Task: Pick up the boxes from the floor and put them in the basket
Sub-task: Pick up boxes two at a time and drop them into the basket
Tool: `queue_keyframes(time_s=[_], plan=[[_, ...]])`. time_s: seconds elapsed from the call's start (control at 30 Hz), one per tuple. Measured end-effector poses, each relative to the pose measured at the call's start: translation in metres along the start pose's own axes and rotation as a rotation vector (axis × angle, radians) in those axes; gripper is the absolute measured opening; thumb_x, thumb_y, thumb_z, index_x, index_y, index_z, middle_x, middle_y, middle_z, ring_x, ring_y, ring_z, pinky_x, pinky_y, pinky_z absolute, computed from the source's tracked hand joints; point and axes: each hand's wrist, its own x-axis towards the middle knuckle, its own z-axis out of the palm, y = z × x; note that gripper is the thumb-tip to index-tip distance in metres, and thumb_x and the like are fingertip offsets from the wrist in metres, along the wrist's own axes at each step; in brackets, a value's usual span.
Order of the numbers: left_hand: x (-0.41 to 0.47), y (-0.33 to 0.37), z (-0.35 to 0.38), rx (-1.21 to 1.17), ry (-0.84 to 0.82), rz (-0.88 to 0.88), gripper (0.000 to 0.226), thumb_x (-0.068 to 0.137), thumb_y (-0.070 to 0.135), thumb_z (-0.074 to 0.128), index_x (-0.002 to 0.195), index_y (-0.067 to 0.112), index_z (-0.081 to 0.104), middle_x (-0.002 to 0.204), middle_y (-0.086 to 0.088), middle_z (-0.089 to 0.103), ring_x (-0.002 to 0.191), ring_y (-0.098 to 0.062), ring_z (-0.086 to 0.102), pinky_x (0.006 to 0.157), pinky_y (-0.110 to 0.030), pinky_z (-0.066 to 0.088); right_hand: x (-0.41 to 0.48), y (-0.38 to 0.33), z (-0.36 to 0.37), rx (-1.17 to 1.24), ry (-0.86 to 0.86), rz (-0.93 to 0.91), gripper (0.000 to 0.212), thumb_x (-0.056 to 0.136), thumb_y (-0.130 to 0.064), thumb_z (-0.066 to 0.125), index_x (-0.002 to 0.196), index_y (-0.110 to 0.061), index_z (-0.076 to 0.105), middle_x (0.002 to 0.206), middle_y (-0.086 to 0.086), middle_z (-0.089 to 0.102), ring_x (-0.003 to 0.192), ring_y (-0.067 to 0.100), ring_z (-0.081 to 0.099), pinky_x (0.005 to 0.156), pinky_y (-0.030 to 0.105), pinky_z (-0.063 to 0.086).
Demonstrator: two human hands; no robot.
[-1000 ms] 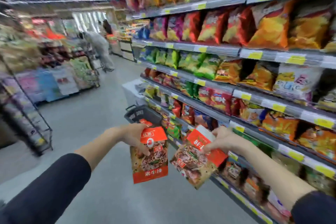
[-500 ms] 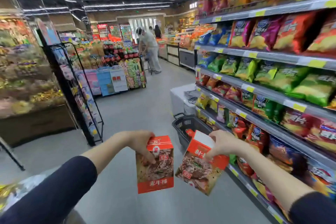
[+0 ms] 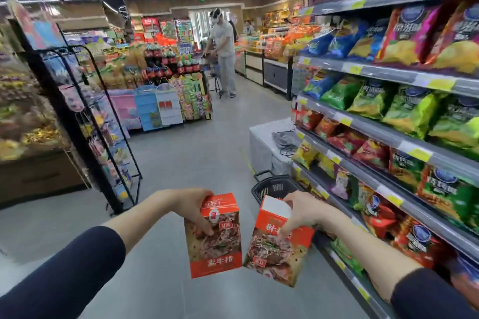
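My left hand (image 3: 193, 206) grips the top of an upright red food box (image 3: 216, 243) held above the floor. My right hand (image 3: 302, 211) grips a second red box (image 3: 274, 251) by its upper edge; this one is tilted, its white top flap facing me. The two boxes hang side by side, almost touching at the bottom. A black plastic basket (image 3: 272, 185) stands on the floor just beyond the boxes, against the foot of the shelves; its inside is mostly hidden behind my right hand and box.
Shelves of snack bags (image 3: 388, 116) run along the right. A black wire display rack (image 3: 103, 142) stands at the left. A white low block (image 3: 261, 142) sits behind the basket. A person with a cart (image 3: 224, 54) stands far down the grey aisle.
My view has swung left and lifted, so the aisle and basket now lie ahead. Both hands keep the same boxes; the basket appears nearer to them.
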Motion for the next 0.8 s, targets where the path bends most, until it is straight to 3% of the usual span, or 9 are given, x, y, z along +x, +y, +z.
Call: queue_keyframes(time_s=[0.13,0.3,0.37,0.47,0.57,0.63,0.67,0.77,0.8], plan=[[0.06,-0.02,-0.047,-0.051,0.011,-0.023,0.086,0.065,0.046,0.081,0.133,0.021,0.034,0.125,0.007,0.053,0.111,-0.013,0.055,0.09,-0.025,0.047,0.081,0.001,-0.044,-0.049,-0.008,-0.037,0.081,0.03,-0.061,0.076,0.087,-0.005,0.061,0.08,0.002,0.056,0.071,0.019,0.056,0.058,0.03,0.034],[0.142,-0.049,-0.098,-0.024,-0.01,-0.035,0.085,0.064,0.049,0.08,0.132,0.022,0.037,0.124,0.007,0.053,0.11,-0.013,0.056,0.092,-0.029,0.048,0.169,0.009,-0.08,0.021,-0.003,-0.034,0.062,0.045,-0.045,0.087,0.086,-0.009,0.059,0.092,0.014,0.07,0.086,0.029,0.067,0.059,0.031,0.041],[0.181,-0.062,-0.116,-0.011,-0.026,-0.028,0.086,0.063,0.05,0.081,0.132,0.023,0.037,0.123,0.007,0.054,0.109,-0.013,0.056,0.092,-0.029,0.049,0.207,0.015,-0.084,0.032,0.0,-0.014,0.058,0.044,-0.046,0.087,0.083,-0.015,0.056,0.082,0.008,0.066,0.079,0.027,0.066,0.057,0.03,0.039],[0.245,-0.082,-0.143,0.04,-0.055,-0.003,0.087,0.061,0.05,0.081,0.131,0.023,0.037,0.122,0.007,0.054,0.108,-0.013,0.056,0.093,-0.031,0.049,0.266,0.028,-0.08,0.051,0.018,0.067,0.066,0.038,-0.056,0.082,0.077,-0.016,0.048,0.075,0.001,0.051,0.065,0.016,0.049,0.054,0.029,0.029],[0.309,-0.098,-0.172,0.096,-0.085,0.045,0.088,0.062,0.048,0.081,0.132,0.022,0.035,0.124,0.007,0.053,0.109,-0.014,0.055,0.093,-0.03,0.049,0.321,0.043,-0.076,0.082,0.044,0.148,0.065,0.044,-0.054,0.083,0.07,-0.015,0.039,0.069,-0.002,0.036,0.059,0.013,0.034,0.051,0.029,0.018],[0.35,-0.105,-0.192,0.146,-0.128,0.076,0.086,0.063,0.046,0.082,0.132,0.021,0.036,0.125,0.005,0.053,0.11,-0.014,0.056,0.094,-0.031,0.049,0.349,0.052,-0.076,0.102,0.076,0.214,0.066,0.046,-0.055,0.083,0.082,-0.011,0.05,0.081,0.0,0.046,0.069,0.015,0.043,0.054,0.029,0.024],[0.372,-0.107,-0.202,0.169,-0.148,0.096,0.086,0.063,0.045,0.082,0.131,0.02,0.036,0.124,0.005,0.054,0.11,-0.014,0.056,0.094,-0.031,0.049,0.362,0.058,-0.077,0.131,0.087,0.246,0.074,0.047,-0.056,0.082,0.097,-0.008,0.055,0.093,0.002,0.051,0.078,0.016,0.048,0.057,0.028,0.029],[0.437,-0.102,-0.226,0.255,-0.171,0.177,0.086,0.063,0.043,0.083,0.131,0.017,0.038,0.123,0.004,0.056,0.108,-0.015,0.057,0.094,-0.031,0.048,0.388,0.082,-0.079,0.2,0.144,0.325,0.09,0.053,-0.057,0.08,0.123,-0.009,0.049,0.122,0.003,0.053,0.093,0.016,0.048,0.062,0.024,0.037],[0.456,-0.097,-0.23,0.292,-0.176,0.209,0.085,0.063,0.042,0.083,0.13,0.016,0.038,0.123,0.002,0.056,0.108,-0.016,0.057,0.093,-0.03,0.047,0.393,0.091,-0.08,0.228,0.166,0.362,0.094,0.055,-0.057,0.079,0.128,-0.01,0.046,0.129,0.004,0.051,0.101,0.018,0.05,0.07,0.026,0.042]])
